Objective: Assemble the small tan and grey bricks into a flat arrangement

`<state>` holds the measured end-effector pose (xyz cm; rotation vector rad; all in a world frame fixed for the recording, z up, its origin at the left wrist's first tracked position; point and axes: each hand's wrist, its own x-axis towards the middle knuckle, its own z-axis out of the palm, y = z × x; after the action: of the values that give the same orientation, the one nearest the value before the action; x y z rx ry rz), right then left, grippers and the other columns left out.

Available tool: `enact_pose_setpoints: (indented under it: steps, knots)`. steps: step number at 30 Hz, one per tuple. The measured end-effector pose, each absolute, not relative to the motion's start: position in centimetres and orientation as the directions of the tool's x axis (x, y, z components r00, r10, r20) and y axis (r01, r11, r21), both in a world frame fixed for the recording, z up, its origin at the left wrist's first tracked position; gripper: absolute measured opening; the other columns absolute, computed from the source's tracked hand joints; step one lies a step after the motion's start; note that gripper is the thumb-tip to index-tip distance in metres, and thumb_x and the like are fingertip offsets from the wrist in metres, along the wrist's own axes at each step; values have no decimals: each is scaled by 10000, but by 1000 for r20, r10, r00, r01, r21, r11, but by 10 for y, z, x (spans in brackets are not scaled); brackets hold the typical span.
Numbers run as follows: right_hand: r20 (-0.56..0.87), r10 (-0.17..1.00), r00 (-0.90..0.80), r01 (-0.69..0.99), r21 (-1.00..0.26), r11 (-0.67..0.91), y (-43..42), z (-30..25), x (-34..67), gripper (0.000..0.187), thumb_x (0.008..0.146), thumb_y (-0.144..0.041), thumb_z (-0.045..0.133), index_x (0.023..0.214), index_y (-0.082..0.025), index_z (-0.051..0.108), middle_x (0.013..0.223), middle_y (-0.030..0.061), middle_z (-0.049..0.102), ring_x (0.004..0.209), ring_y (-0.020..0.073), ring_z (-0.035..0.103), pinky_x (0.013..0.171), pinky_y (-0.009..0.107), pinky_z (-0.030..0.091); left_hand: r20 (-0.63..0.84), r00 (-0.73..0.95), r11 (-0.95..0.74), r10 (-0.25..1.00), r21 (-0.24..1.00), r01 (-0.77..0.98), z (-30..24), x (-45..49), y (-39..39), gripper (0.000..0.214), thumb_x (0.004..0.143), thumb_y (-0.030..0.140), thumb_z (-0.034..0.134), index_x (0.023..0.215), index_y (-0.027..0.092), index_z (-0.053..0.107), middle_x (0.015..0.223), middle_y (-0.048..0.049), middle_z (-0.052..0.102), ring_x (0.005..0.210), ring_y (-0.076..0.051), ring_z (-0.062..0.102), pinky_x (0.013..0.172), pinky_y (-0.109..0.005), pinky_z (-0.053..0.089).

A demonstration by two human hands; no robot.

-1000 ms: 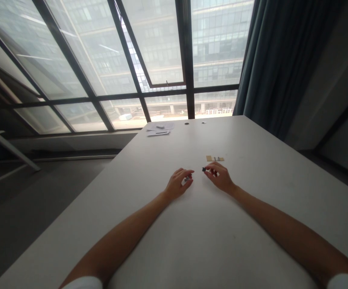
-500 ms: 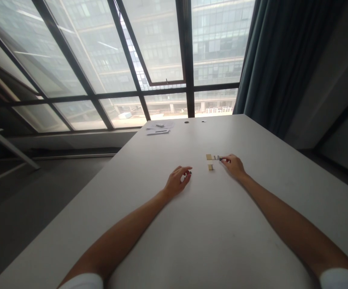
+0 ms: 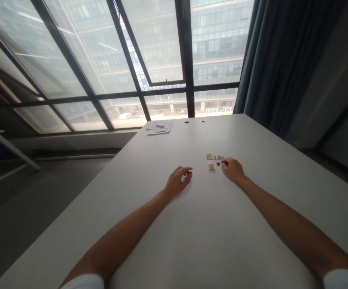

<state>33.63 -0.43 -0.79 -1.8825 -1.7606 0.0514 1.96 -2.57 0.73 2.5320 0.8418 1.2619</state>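
Fingers [image 3: 226, 163] of my right hand [image 3: 232, 170] pinch together, empty, just right of the small dark piece [image 3: 218, 163]; left hand [image 3: 177, 182] pinches another piece [image 3: 189, 172].

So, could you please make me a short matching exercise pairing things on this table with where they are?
Things:
1. left hand
2. right hand
3. papers
4. tan strip

Places:
A. far edge of the table, near the window
B. just beyond the small dark piece
C. pinching a tiny dark piece
D. fingertips beside the small dark piece

Pairs: 1-C, 2-D, 3-A, 4-B
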Motion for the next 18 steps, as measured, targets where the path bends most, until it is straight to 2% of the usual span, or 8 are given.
enact_pose_setpoints:
  steps: [6, 12, 18]
  knots:
    - [332, 940, 75, 930, -365, 54, -16, -5, 329, 289, 896, -228, 541, 1021, -251, 801, 1112, 28, 749, 978, 219, 675, 807, 275, 485, 676, 474, -822, 564, 402, 403, 7, 20, -27, 247, 979, 252, 549, 1211, 218, 626, 908, -49, 673, 875, -168, 612, 830, -322, 525]
    - [301, 953, 38, 956, -289, 53, -15, -3, 323, 284, 927, -245, 536, 1016, -254, 805, 1113, 44, 745, 940, 219, 681, 786, 275, 483, 670, 477, -819, 569, 412, 399, 7, 21, -26, 245, 986, 264, 536, 1208, 222, 631, 905, -52, 670, 880, -173, 615, 831, -326, 521]
    - [316, 948, 45, 954, -296, 53, -13, -4, 324, 309, 941, -238, 518, 1084, -244, 792, 1145, 59, 735, 982, 226, 676, 851, 295, 489, 664, 480, -815, 573, 405, 413, 5, 20, -25, 244, 981, 244, 544, 1207, 216, 630, 908, -50, 673, 883, -171, 615, 840, -327, 524]
